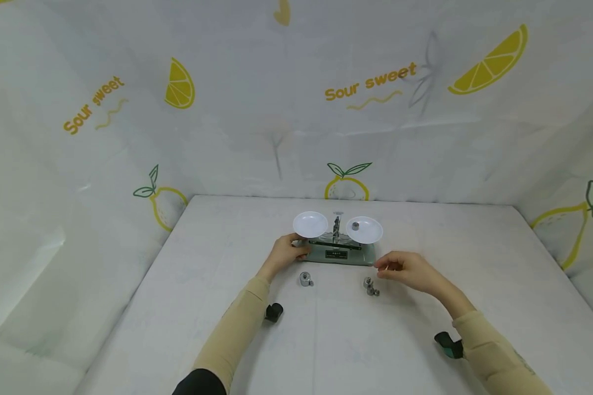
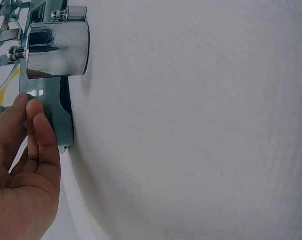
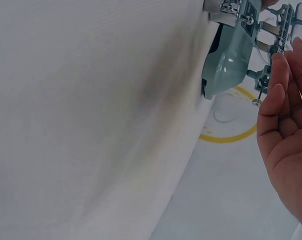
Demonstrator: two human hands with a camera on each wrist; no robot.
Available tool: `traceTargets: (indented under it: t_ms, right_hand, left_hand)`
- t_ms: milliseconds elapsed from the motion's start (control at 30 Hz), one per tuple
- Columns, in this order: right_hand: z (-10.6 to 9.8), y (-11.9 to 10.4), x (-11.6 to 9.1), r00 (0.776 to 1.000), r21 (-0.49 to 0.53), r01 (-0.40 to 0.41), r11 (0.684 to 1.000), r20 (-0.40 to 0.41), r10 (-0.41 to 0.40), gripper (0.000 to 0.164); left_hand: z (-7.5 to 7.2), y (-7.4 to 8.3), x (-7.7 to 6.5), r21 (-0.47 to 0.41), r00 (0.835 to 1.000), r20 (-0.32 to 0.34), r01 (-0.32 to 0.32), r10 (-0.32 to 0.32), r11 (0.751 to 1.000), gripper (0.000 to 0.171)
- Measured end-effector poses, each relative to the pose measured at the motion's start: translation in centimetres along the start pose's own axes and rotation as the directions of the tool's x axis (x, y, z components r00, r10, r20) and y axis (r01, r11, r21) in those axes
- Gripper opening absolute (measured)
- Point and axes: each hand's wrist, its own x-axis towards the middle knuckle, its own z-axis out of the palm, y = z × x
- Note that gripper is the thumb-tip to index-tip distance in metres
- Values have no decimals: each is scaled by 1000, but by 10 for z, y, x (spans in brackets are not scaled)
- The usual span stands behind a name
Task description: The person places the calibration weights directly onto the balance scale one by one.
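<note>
Lemon-printed backdrop sheet (image 1: 237,153) across the upper frame; beneath it, white counter (image 1: 178,329) filling the centre and lower frame. At centre, on the counter, green-based double-pan balance (image 1: 317,255), long axis running from left to right across the frame, bracketed by two hands. At its left end, left hand (image 1: 284,252), fingers reaching to the end of the base; pinching or merely touching, impossible to tell. Just beside its right end, right hand (image 1: 406,266), fingers loosely bent, thumb apart, nothing visible in its hold. Governing relation: base of the balance immediately right of the left hand and immediately left of the right hand, the left hand nearer. Above the base, left pan (image 1: 310,225) and right pan (image 1: 369,233), both white and round. In front of the base, below centre, left pair of weights (image 1: 305,278) and right cluster of weights (image 1: 369,285), the latter lower left of the right hand. Smallest: single metal weight (image 1: 355,225), resting toward the left of the right pan.
</note>
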Motion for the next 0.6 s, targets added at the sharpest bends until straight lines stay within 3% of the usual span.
traceTargets:
  t_ms: [233, 600]
  right_hand:
    - [4, 9, 0, 992, -33, 21, 999, 122, -17, 5]
    - [14, 12, 3, 975, -97, 20, 995, 221, 2, 11]
  left_hand:
    - [-2, 1, -1, -9, 1000, 22, 2, -2, 1000, 44]
    - [-1, -2, 1, -9, 1000, 22, 7, -7, 1000, 44]
